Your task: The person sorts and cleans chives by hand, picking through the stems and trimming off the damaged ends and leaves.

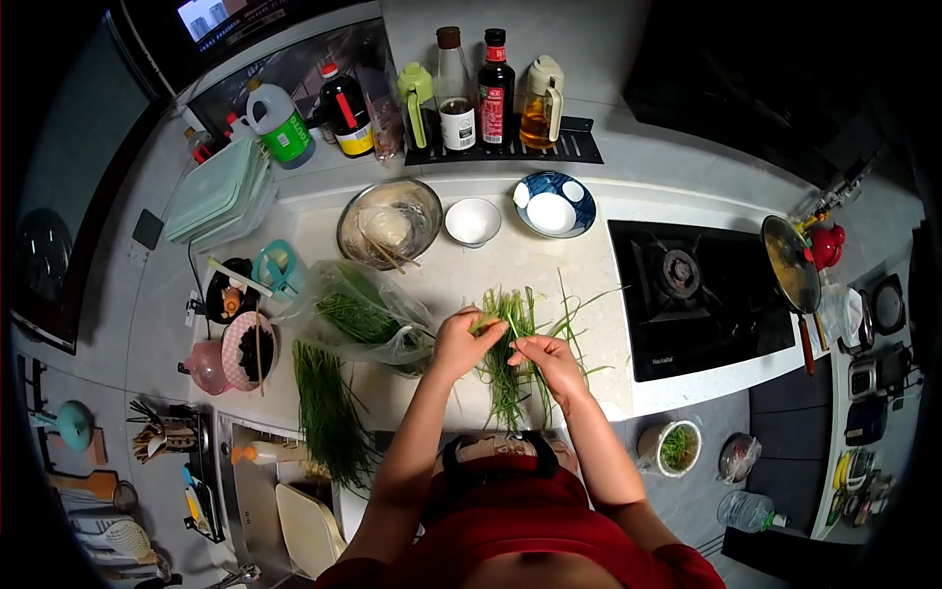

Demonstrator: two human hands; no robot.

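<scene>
Over the counter, my left hand (465, 342) is closed, thumb and fingers pinching the pale ends of a few garlic chives. Close beside it my right hand (551, 363) is also closed in a pinch on thin chive stems. Beneath both hands lies a loose pile of garlic chives (505, 388), with stray blades spreading right toward the stove. To the left, a clear plastic bag (392, 299) holds more green chives. A thick bunch of chives (329, 412) hangs over the counter's front edge.
Behind the hands stand a metal bowl (402, 218) with dough and chopsticks, a white bowl (473, 224) and a blue patterned bowl (587, 211). A gas stove (706, 294) is at right. On the floor, a white bin (670, 449) holds green scraps. The sink (265, 501) is front left.
</scene>
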